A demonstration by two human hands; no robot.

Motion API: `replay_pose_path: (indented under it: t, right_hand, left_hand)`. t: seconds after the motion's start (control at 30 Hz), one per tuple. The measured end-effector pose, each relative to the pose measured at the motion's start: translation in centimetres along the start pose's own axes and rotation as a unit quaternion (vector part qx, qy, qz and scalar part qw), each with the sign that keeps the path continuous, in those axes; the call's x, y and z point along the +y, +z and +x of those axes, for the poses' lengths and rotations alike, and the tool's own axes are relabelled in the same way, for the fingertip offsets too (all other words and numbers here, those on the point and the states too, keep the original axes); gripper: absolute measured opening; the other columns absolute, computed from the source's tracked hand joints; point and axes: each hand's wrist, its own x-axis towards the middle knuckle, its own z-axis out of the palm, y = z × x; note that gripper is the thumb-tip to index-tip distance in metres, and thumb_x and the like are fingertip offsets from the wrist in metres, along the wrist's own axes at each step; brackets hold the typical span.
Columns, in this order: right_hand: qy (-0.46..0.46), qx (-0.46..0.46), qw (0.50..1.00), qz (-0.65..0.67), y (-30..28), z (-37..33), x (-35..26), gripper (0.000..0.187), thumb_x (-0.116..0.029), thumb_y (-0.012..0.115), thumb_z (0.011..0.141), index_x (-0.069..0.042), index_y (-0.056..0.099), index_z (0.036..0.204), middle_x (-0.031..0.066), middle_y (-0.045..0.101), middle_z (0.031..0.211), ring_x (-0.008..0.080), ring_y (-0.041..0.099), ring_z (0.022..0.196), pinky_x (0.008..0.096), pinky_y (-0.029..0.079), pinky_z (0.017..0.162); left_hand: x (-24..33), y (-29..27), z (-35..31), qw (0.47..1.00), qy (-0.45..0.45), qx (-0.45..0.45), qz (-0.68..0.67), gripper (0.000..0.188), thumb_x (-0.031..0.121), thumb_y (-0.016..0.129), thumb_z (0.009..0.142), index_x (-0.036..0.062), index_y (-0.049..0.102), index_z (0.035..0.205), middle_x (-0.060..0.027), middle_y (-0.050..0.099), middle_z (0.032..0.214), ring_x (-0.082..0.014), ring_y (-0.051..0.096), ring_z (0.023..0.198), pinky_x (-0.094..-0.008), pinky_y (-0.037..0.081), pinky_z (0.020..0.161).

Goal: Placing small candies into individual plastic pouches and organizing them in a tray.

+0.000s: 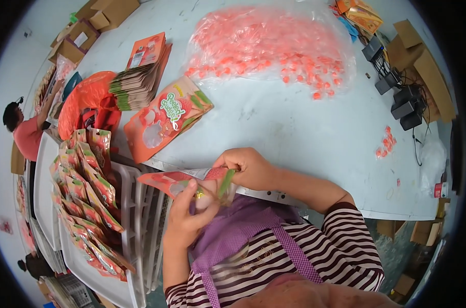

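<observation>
An orange-and-pink pouch (160,179) with green corners is held between my two hands, in front of my purple apron. My left hand (187,218) is closed on its near side, thumb lying on the printed face. At the pouch's right end, the fingers of my right hand (249,168) pinch its edge beside a green corner. Whether anything is inside the pouch cannot be seen. Just beyond lies a short pile of flat pouches (166,120), with a taller stack of the same pouches (140,77) behind it.
Many small pink-wrapped pieces lie on a clear plastic sheet (274,41) at the far side of the table (274,123). A white tray (133,220) at left holds rows of filled pouches (89,190). Black adapters (410,105) sit at right. Another person (30,131) stands far left.
</observation>
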Motion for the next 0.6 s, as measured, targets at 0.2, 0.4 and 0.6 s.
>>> replay_pose_path:
  t: [0.2,0.4,0.6]
  right_hand:
    - [-0.035,-0.014,0.999,-0.021,-1.1,0.0,0.5,0.033,-0.004,0.067,0.073,-0.002,0.036,0.062,0.0093,0.064,0.087,0.0063,0.036,0.058,0.0252,0.034,0.050]
    - [0.034,-0.095,0.995,0.009,-3.2,0.3,0.2,0.025,-0.003,0.068,0.073,-0.002,0.043,0.070,0.0102,0.062,0.099,0.0097,0.043,0.065,0.0262,0.039,0.056]
    - [-0.108,0.269,0.885,-0.365,-14.4,4.6,9.3,0.021,-0.013,0.062,0.080,-0.005,0.056,0.098,0.0116,0.053,0.108,0.0291,0.048,0.100,0.0390,0.036,0.090]
  left_hand:
    - [0.0,-0.5,1.9,0.995,-0.022,-0.096,-0.012,0.022,0.010,0.071,0.069,0.0114,0.068,0.091,-0.0293,0.031,0.135,-0.0364,0.055,0.099,-0.0394,0.047,0.082]
    - [-1.0,1.4,2.0,0.995,-0.065,-0.040,-0.058,0.017,0.008,0.071,0.071,0.0029,0.064,0.086,-0.0335,0.026,0.137,-0.0450,0.049,0.109,-0.0416,0.045,0.087]
    - [-4.0,5.4,1.1,0.970,-0.222,-0.010,-0.096,0.009,0.001,0.057,0.081,-0.0041,0.055,0.087,-0.0294,0.048,0.121,-0.0395,0.056,0.098,-0.0404,0.046,0.082]
